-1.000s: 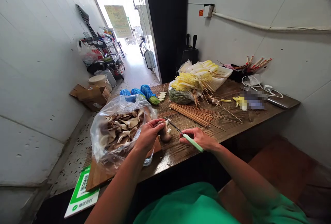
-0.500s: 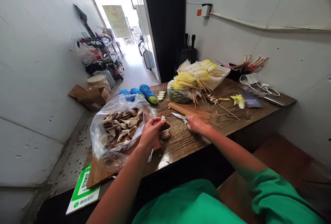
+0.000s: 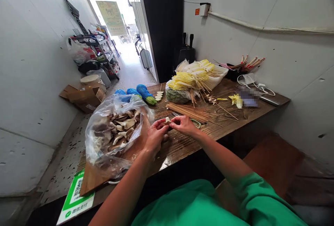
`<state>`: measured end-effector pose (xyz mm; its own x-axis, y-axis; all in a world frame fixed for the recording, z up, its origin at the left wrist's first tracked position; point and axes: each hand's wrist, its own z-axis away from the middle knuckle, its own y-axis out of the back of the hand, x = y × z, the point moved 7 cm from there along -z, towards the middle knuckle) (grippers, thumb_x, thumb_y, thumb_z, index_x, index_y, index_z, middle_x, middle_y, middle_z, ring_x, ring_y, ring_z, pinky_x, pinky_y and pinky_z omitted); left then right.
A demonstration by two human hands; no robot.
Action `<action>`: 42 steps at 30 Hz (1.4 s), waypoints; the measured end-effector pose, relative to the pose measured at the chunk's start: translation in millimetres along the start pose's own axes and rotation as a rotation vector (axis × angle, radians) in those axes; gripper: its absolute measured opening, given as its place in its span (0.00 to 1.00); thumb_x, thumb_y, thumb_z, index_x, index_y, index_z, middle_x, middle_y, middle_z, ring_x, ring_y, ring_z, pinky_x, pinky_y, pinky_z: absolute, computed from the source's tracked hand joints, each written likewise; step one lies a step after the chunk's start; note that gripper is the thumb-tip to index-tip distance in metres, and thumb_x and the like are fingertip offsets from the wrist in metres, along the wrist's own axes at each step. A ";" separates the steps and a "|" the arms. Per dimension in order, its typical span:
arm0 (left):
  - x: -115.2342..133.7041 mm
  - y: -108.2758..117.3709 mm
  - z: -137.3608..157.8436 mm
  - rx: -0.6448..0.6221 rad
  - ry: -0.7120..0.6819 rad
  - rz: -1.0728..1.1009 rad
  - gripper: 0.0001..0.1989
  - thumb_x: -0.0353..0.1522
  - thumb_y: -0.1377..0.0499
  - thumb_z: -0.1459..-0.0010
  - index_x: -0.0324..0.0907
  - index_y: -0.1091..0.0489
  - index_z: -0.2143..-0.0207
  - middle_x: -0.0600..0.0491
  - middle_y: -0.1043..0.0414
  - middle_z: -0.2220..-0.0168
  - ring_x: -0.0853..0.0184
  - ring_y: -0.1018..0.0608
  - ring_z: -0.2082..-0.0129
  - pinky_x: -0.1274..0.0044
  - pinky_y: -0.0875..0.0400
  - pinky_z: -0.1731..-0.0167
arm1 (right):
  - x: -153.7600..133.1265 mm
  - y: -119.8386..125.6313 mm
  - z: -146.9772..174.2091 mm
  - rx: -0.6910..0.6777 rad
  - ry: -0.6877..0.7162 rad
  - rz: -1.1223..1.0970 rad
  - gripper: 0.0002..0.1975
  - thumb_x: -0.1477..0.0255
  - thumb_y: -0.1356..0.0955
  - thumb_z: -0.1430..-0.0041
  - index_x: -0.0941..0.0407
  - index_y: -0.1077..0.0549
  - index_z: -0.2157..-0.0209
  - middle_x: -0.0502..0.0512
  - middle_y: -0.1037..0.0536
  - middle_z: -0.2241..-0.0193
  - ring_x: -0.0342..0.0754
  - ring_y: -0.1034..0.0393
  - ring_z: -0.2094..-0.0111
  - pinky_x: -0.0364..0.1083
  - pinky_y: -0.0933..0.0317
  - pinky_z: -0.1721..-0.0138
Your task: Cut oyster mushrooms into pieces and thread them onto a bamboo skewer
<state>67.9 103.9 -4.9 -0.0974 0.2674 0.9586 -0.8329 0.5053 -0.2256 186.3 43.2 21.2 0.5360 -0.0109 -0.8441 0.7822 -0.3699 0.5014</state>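
The scene is brightly lit by daylight from the doorway [image 3: 114,17] at the far end, which is blown out to near white. Glare is thrown on the wet table [image 3: 182,142] edge near the hands. Soft shadows are cast under the table. Walls are bowed by wide-angle distortion at the edges. A patch on the table is blurred; the near sleeve is soft.

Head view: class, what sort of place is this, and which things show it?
Probably a skewer-food prep area: loose bamboo skewers, skewered vegetables in a tray, and a bag of oyster mushrooms on a wooden table.
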 end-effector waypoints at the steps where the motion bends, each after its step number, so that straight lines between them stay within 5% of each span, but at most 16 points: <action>1: 1.0 -0.1 0.8 -0.005 -0.009 -0.015 0.24 0.31 0.33 0.62 0.37 0.32 0.60 0.48 0.25 0.67 0.69 0.24 0.72 0.83 0.34 0.78 | 2.7 -1.5 -1.0 -0.005 -0.007 -0.024 0.12 0.68 0.33 0.49 0.62 0.24 0.68 0.53 0.22 0.73 0.44 0.30 0.72 0.39 0.41 0.72; 6: 6.3 -1.8 2.1 -0.044 -0.069 -0.149 0.25 0.34 0.32 0.64 0.38 0.30 0.61 0.47 0.25 0.65 0.66 0.24 0.69 0.82 0.34 0.77 | 6.4 0.1 -3.6 0.019 -0.045 -0.121 0.10 0.69 0.33 0.49 0.61 0.23 0.70 0.52 0.23 0.75 0.42 0.32 0.74 0.39 0.43 0.74; 14: 1.1 -3.2 0.5 -0.082 0.011 -0.195 0.23 0.40 0.31 0.66 0.37 0.28 0.67 0.49 0.26 0.72 0.72 0.29 0.80 0.82 0.38 0.83 | 12.7 -1.6 -4.2 -0.002 -0.064 -0.240 0.11 0.68 0.32 0.50 0.62 0.23 0.70 0.52 0.24 0.75 0.42 0.32 0.74 0.39 0.42 0.74; 42: -2.6 1.6 4.1 -0.106 0.029 -0.296 0.12 0.36 0.35 0.63 0.38 0.32 0.82 0.56 0.37 0.86 0.74 0.36 0.87 0.82 0.46 0.86 | 13.4 -13.3 2.3 -0.089 -0.160 -0.264 0.07 0.71 0.32 0.58 0.61 0.30 0.80 0.49 0.29 0.83 0.38 0.38 0.82 0.37 0.45 0.81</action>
<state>64.6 100.6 -7.0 0.1578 0.1188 0.9803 -0.7610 0.6472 0.0441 182.3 45.8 2.8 0.2598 -0.0741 -0.9628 0.9161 -0.2964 0.2700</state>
